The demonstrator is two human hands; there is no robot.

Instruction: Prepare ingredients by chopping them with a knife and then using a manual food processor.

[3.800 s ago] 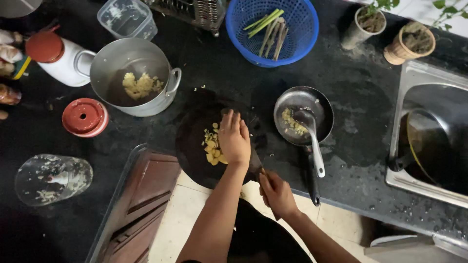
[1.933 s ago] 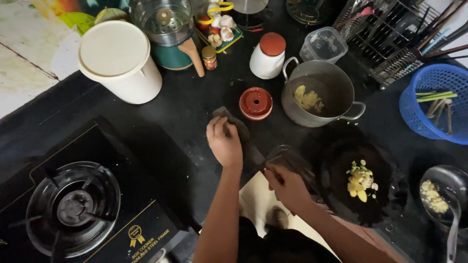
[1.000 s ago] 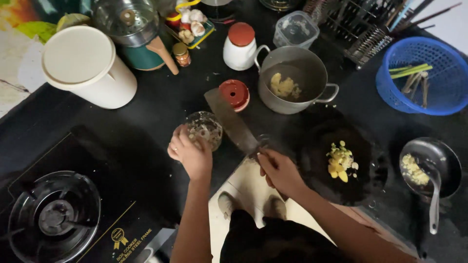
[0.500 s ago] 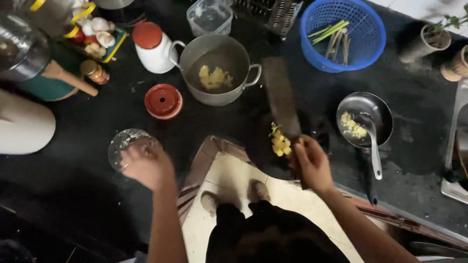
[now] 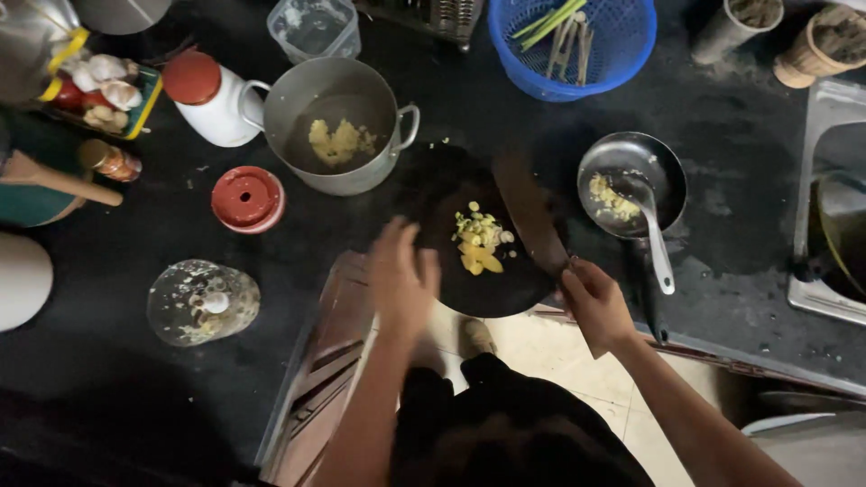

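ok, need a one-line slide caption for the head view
Right hand holds a cleaver over chopped pieces on a dark round board; left hand at its edge.

Dark stone counter [image 5: 108, 397], tiled floor [image 5: 532, 352]

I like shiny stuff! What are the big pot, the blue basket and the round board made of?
The pot looks like metal, probably steel: grey, with a dull shine. The basket looks like plastic: bright blue with a fine moulded mesh. The board is dark and matt, perhaps wood or stone; the dim light leaves it open.
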